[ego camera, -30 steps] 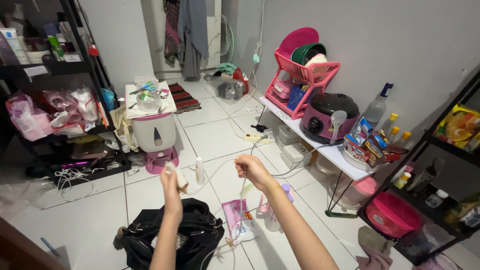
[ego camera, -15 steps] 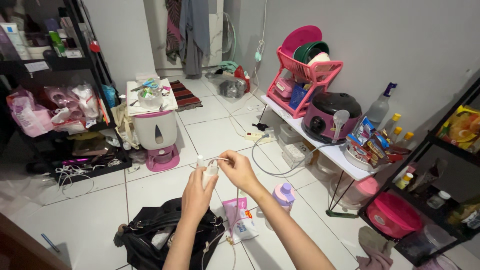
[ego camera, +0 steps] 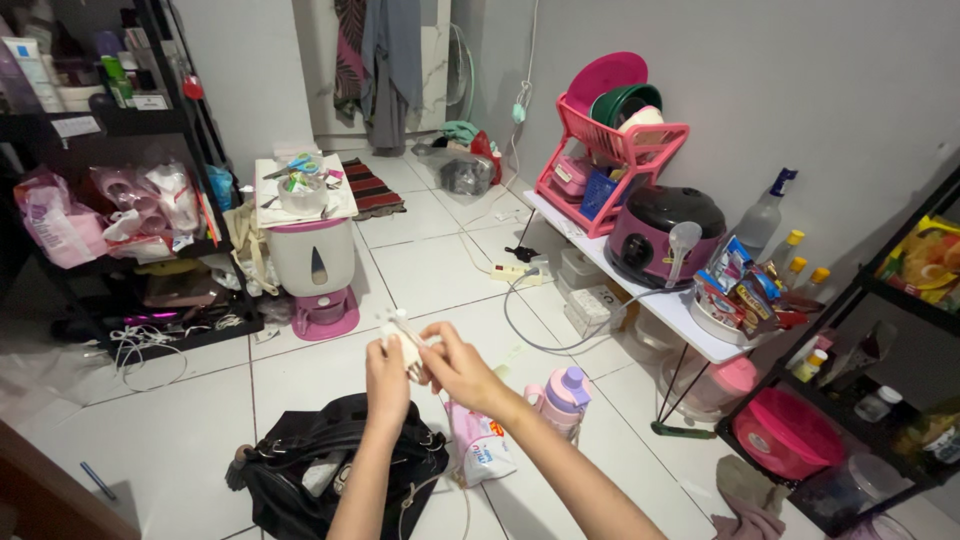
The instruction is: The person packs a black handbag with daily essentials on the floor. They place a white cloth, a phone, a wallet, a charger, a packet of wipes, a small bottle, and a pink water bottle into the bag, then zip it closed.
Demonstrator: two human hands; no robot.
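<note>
Both bare forearms reached forward from the lower edge of the view and met at centre, where the left hand, fingers curled shut, and the right hand, fingertips pinched, pressed close against each other.

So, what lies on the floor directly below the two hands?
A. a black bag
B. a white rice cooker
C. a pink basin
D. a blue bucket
A: the black bag lies open on the white tiles just under the left hand and right hand, which hold a small white cable bundle together above it.
</note>
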